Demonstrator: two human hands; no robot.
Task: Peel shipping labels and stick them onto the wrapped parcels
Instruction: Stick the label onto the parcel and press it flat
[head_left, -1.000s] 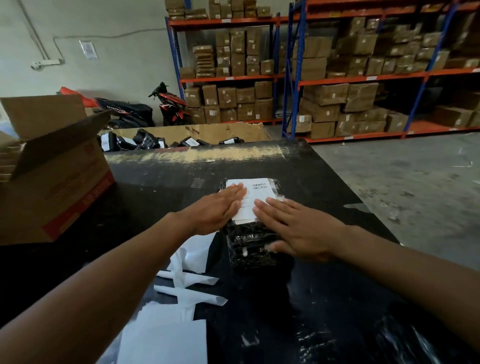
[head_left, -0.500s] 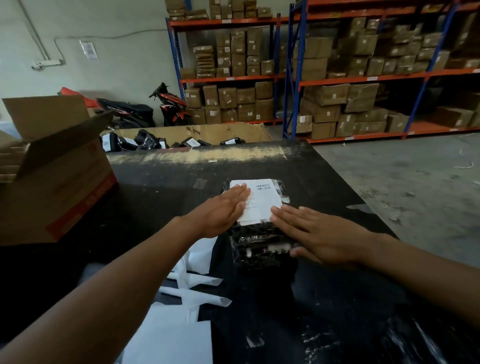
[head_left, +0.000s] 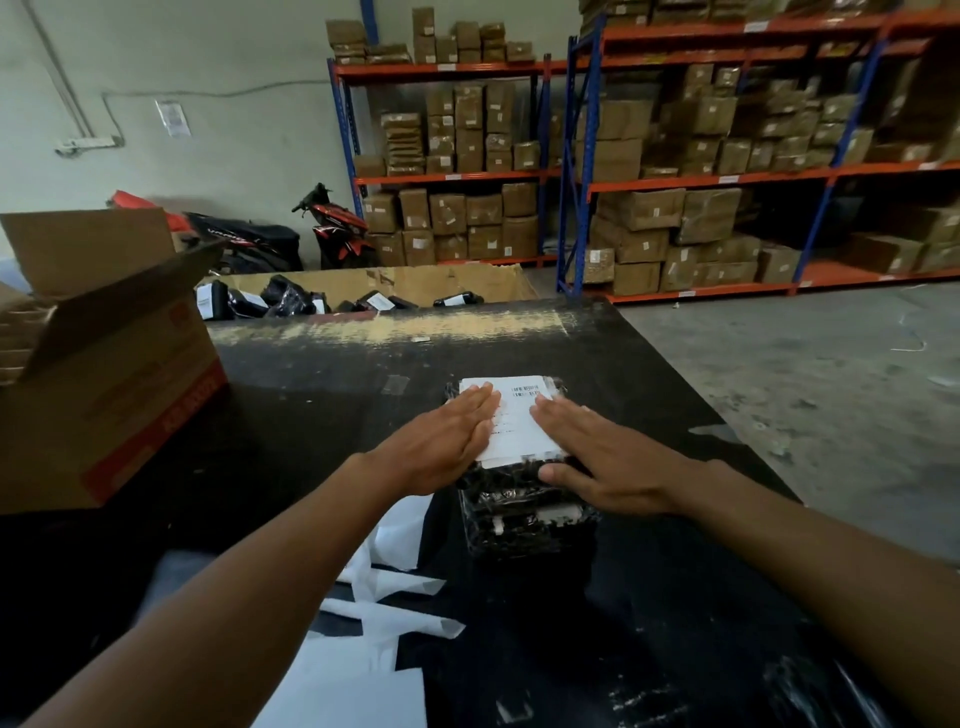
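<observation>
Left of the parcel (head_left: 524, 514), well apart: open carton (head_left: 104, 374). Near-left of the parcel, peeled backing sheets (head_left: 395, 540) lie on the black table (head_left: 675, 597).

Parcel sits mid-table, black, under shiny clear wrap. Shipping label (head_left: 514, 415) is on the parcel's far top face.

Left hand (head_left: 441, 447): flat, fingers straight, pressing the label's left part. Right hand (head_left: 597, 457): also flat, fingers straight on the label's right part, thumb against the parcel's near-right side. Neither hand grips anything.

Handling, my guess: small, light, fairly stiff block. The wrap looks slick, so it could skate on the table under a sideways rub. Press straight down when smoothing. To lift, take it by the two long sides, not by the label or loose wrap. Label is thin paper and creases easily, so smooth from centre outward.

Versus half a second ago: right hand was further off to the parcel's right, only fingertips at the label's edge; now it has come back in over the label. Left hand has barely moved. Parcel same spot.

Beyond the parcel: bin (head_left: 498, 283) of labelled parcels.
</observation>
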